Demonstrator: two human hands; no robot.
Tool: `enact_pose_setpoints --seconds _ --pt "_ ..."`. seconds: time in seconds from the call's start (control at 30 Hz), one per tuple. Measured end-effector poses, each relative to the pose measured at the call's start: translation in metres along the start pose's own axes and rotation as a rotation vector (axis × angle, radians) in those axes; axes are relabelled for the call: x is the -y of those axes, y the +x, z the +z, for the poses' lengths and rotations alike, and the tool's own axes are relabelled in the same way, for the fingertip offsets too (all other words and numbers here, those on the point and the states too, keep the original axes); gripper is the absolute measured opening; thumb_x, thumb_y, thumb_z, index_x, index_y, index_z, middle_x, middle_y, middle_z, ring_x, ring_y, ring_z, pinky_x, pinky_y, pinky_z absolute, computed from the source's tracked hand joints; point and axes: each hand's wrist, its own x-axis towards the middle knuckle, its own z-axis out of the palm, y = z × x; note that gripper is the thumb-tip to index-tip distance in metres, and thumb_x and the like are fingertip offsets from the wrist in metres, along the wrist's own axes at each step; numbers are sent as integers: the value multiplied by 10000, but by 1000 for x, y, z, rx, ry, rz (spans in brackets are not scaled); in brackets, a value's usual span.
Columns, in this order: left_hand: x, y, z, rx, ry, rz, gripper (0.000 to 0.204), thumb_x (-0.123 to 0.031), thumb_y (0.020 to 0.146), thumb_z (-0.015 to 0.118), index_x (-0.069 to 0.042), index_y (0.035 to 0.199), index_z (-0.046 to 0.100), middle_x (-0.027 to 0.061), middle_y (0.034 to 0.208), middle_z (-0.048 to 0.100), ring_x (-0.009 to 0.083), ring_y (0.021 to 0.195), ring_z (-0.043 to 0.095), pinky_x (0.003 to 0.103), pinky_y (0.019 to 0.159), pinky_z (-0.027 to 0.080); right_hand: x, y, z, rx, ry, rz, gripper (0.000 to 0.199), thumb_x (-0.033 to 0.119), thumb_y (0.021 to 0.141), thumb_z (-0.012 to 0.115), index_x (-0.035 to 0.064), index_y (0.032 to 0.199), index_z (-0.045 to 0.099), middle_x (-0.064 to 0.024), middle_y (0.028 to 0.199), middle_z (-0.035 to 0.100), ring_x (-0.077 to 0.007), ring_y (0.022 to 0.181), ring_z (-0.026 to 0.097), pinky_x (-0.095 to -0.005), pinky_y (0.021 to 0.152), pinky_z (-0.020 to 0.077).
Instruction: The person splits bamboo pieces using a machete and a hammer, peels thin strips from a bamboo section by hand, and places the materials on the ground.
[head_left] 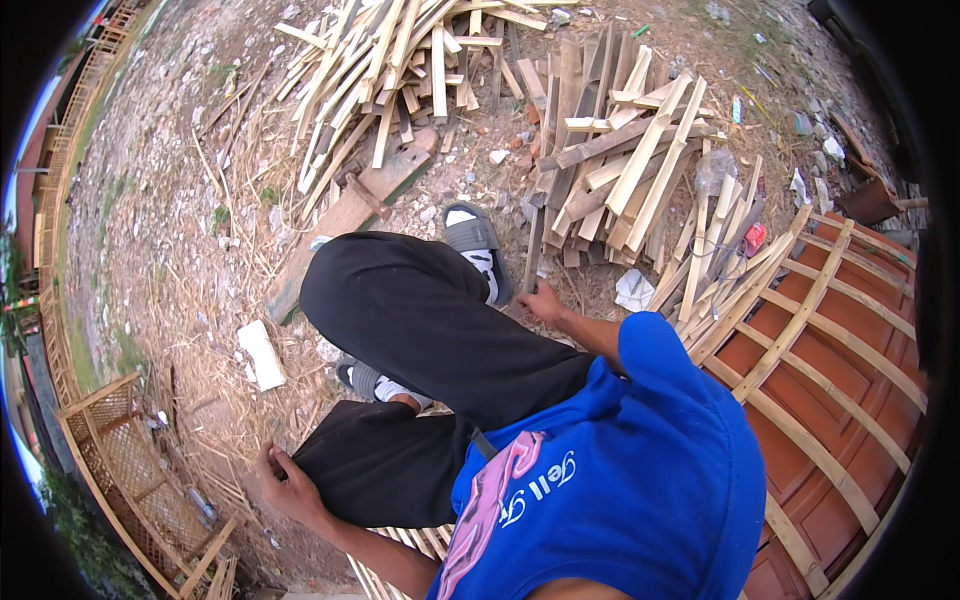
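Observation:
My right hand (542, 303) is closed around the near end of a narrow, dark wooden slat (535, 240), which stretches away beside the right-hand wood pile (640, 150). My left hand (285, 480) rests by my left knee at the lower left. Its fingers are loosely bent and apart, and nothing shows in them. Between my feet and the far pile of pale wooden strips (385, 70) lies a thick, worn plank (300, 262). On top of it is a hammer-like wooden piece (368, 195), too small to make out fully.
A reddish-brown panelled door (840, 345) under a lattice of wooden slats (800, 345) is at the right. More loose strips (715, 250) lie beside it. A woven lattice frame (140, 485) stands lower left. A white block (261, 356) lies on the stony, straw-strewn ground.

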Motion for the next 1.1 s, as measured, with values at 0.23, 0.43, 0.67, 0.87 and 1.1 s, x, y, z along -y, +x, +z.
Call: enact_pose_setpoints --seconds 0.23,0.43,0.67,0.87,1.1 --pt "-3 -2 -2 -12 -12 28 190 -130 934 589 -22 1070 666 107 738 609 195 648 566 332 600 468 45 46 34 -518 19 46 509 279 799 679 -63 1149 539 -232 1059 644 -307 1015 639 -398 845 515" --pt "-3 -2 1 -21 19 53 182 -115 932 588 -53 1087 661 77 742 572 172 655 538 319 601 455 47 58 45 -132 327 -111 258 223 862 579 8 983 506 -77 690 562 -198 596 563 -399 603 503" --pt "-1 2 3 -9 14 25 183 -123 927 595 -47 1073 675 111 761 634 200 665 591 336 614 478 125 21 44 215 928 -113 108 175 867 512 113 852 424 17 576 356 -122 468 382 -315 483 389" --pt "1 7 7 -8 16 3 180 -129 927 609 -51 1076 676 105 777 640 188 673 593 321 616 480 219 25 20 524 900 -213 85 162 861 502 109 909 457 20 581 363 -114 505 404 -308 526 397" --pt "-16 36 -11 34 -362 9 243 -101 926 618 -28 1158 631 69 906 637 132 776 592 290 703 484 399 -37 38 916 1377 -63 42 65 830 490 24 824 499 -35 657 528 -171 643 550 -358 749 522"
